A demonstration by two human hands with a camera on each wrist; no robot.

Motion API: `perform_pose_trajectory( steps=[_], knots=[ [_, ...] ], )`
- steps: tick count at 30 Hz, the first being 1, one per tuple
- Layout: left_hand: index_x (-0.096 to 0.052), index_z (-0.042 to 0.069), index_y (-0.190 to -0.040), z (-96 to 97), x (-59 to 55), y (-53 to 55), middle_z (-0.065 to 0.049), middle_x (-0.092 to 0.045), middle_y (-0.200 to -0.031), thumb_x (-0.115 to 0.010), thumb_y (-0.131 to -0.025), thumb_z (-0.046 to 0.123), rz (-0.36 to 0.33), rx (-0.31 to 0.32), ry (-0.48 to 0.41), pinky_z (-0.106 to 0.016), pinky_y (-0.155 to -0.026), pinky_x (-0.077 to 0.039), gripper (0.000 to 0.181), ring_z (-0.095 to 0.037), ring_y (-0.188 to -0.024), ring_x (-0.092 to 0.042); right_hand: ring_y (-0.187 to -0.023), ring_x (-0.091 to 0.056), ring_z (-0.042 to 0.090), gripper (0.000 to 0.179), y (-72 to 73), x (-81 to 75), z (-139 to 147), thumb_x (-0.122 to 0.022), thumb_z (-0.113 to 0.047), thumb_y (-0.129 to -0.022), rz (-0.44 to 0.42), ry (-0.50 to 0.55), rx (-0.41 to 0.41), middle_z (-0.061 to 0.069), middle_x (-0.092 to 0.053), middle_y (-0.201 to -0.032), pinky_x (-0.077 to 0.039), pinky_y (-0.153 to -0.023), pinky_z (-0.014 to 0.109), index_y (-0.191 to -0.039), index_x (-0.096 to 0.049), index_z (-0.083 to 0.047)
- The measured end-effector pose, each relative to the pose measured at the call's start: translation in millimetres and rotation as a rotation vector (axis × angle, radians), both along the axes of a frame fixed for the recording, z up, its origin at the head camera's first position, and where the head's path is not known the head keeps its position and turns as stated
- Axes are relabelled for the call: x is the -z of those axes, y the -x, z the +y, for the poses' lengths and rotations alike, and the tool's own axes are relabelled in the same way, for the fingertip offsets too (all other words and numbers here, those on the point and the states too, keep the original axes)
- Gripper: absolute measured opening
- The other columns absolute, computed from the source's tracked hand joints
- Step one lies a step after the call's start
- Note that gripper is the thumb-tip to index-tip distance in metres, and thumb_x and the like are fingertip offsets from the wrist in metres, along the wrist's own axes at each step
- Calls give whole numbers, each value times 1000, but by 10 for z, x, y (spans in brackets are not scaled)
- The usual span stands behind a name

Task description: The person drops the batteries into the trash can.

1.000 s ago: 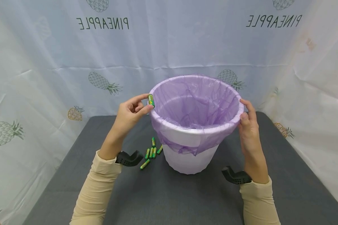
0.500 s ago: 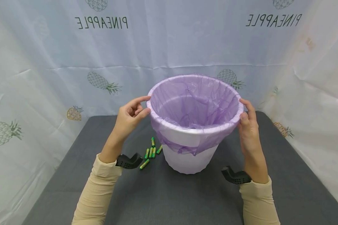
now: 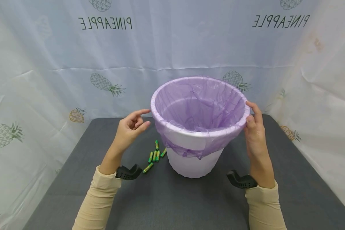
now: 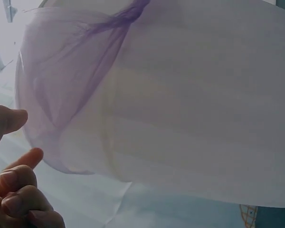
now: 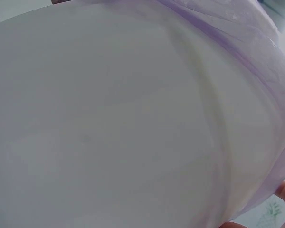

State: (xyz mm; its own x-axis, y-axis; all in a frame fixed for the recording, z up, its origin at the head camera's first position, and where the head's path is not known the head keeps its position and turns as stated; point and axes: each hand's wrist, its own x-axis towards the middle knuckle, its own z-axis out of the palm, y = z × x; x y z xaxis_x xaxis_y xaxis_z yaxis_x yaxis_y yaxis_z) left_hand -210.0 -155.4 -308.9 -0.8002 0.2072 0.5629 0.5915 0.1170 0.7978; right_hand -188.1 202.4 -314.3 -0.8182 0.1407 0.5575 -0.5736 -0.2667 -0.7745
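A white trash can (image 3: 195, 163) stands upright on the dark table, lined with a purple translucent bag (image 3: 201, 105) folded over its rim. Just left of the rim is my left hand (image 3: 129, 129), holding nothing, its thumb and index finger apart and the other fingers loosely curled. My right hand (image 3: 254, 134) holds the can's right rim, index finger and thumb against the bag-covered edge. Several green batteries (image 3: 154, 156) lie on the table left of the can. In the left wrist view, the thumb (image 4: 14, 119) stands off the bag.
A pale curtain (image 3: 172, 41) with pineapple prints hangs behind and along both sides of the dark table (image 3: 161, 204). Black wrist mounts (image 3: 129, 172) are worn on both wrists. One battery (image 3: 163, 152) lies right beside the can's base.
The battery pinched in my left hand at the rim has left the fingers; it is not visible now. That hand has then dropped lower, off the rim. The right hand stays put.
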Motion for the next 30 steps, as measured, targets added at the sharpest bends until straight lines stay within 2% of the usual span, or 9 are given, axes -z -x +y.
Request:
perform_pose_trajectory(
  steps=[9,21,26,30],
  knots=[
    [-58,-8,-122,-74,195,32,3,-30,-69,-62,-87,-7,-5,1,56,-26,-52,-23,35,-8,-56,-23,-101,-57,7,56,1,-3,-4,-64,-39,-92,-3,5,-7,1,-55,-118,-42,-92,19,-139,-43,-18],
    [-61,-1,-120,-65,481,227,2,-31,-70,-64,-92,9,-138,-19,189,-23,-50,-26,30,-3,-53,-22,-100,-57,7,54,0,4,-5,-64,-38,-92,-7,8,0,0,-56,-118,-42,-91,20,-138,-44,-18],
    [-62,5,-120,-76,550,296,1,-31,-70,-63,-93,14,-197,-23,231,-23,-53,-28,28,-4,-54,-23,-97,-57,7,52,2,0,-10,-63,-37,-92,0,13,3,-1,-57,-114,-43,-89,20,-138,-45,-18],
    [-62,2,-121,-52,514,294,0,-32,-71,-62,-94,13,-260,-29,259,-22,-56,-29,29,-5,-54,-25,-97,-57,7,53,0,0,-14,-64,-37,-92,-1,17,0,-1,-58,-113,-43,-90,20,-138,-44,-18]
  ],
)
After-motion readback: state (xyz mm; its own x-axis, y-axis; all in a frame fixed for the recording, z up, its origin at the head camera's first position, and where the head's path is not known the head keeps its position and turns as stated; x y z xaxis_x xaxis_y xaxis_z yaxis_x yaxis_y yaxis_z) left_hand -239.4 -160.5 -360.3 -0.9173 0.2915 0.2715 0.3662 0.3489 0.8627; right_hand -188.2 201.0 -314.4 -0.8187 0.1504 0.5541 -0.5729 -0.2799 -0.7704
